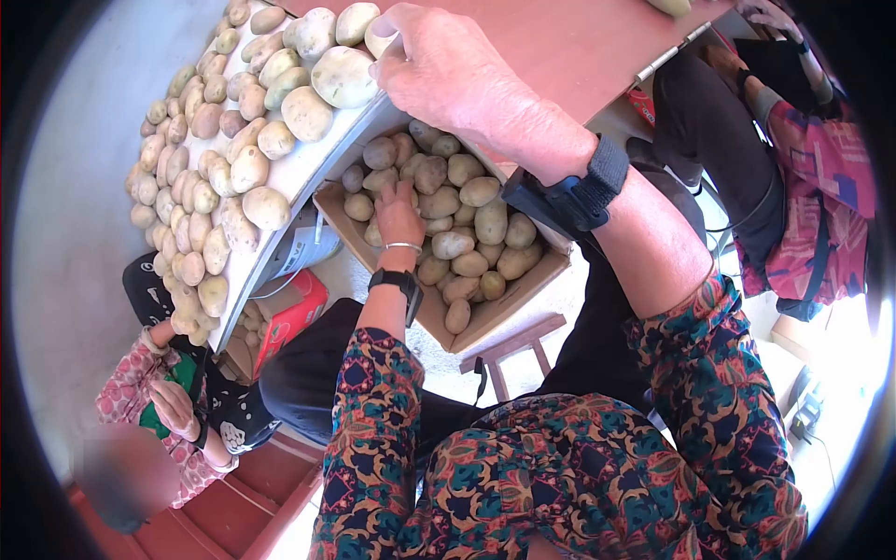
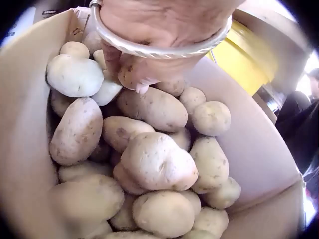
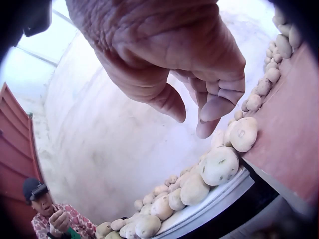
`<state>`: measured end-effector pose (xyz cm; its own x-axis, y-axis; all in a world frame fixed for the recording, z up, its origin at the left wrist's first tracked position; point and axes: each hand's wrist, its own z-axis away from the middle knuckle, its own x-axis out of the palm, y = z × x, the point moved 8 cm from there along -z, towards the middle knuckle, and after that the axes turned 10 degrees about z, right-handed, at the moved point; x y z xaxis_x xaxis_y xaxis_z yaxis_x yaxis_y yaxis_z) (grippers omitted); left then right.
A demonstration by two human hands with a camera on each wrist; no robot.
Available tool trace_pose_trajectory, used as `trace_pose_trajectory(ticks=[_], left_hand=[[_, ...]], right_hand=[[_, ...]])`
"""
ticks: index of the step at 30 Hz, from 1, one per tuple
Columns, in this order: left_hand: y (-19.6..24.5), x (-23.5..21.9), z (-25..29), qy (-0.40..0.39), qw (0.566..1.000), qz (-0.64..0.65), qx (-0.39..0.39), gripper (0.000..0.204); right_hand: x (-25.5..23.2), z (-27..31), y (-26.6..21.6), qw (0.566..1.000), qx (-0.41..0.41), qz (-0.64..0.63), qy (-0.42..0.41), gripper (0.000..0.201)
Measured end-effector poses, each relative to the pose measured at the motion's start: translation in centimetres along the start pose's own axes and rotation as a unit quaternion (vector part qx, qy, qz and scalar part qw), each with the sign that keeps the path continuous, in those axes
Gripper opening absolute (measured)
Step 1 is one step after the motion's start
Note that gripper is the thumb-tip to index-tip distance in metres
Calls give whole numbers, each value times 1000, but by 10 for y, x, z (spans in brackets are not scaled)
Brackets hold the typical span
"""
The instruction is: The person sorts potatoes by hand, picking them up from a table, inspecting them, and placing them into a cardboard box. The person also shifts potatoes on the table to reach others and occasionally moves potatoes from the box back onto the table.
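Two hands are being worked among potatoes at a sorting counter. The left hand is being lowered into a cardboard box that is sitting below the counter's near edge, in the middle of the head view. In the left wrist view its fingers are being curled around a small potato at the far end of the box, with a pale bangle showing at the wrist; the grip is partly hidden, but the potato is being pinched against the fingertips. Other potatoes are being piled loosely beneath it, touching one another and filling most of the box.

The right hand is being held at the far edge of the counter, beside a row of potatoes lying on a white curved ledge to the left. In the right wrist view its fingers are being bent loosely downward with the thumb apart, nothing being gripped; the fingertips are hanging just above the nearest potato on the ledge, and contact cannot be told.

A second person in a pink patterned sleeve is being seen at the near left, well apart from the box. A red box is lying under the ledge, left of the cardboard box.
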<state>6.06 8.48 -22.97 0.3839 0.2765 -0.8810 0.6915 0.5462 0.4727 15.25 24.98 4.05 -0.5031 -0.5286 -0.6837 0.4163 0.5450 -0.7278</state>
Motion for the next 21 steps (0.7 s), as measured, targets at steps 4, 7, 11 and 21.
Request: trace_pose_trajectory(ticks=[4, 7, 11, 21], left_hand=[[2, -1, 27, -29, 998, -3, 57, 48], [-7, 6, 54, -88, 993, 75, 5, 42], [-36, -1, 56, -14, 972, 191, -140, 37], [-145, -25, 1, 215, 839, 306, -395, 54]], right_hand=[[8, -4, 2, 998, -36, 13, 56, 34], [5, -3, 1, 997, -42, 38, 56, 33], [-3, 10, 1, 999, -31, -25, 32, 34], [-4, 9, 1, 1000, -12, -5, 26, 32]])
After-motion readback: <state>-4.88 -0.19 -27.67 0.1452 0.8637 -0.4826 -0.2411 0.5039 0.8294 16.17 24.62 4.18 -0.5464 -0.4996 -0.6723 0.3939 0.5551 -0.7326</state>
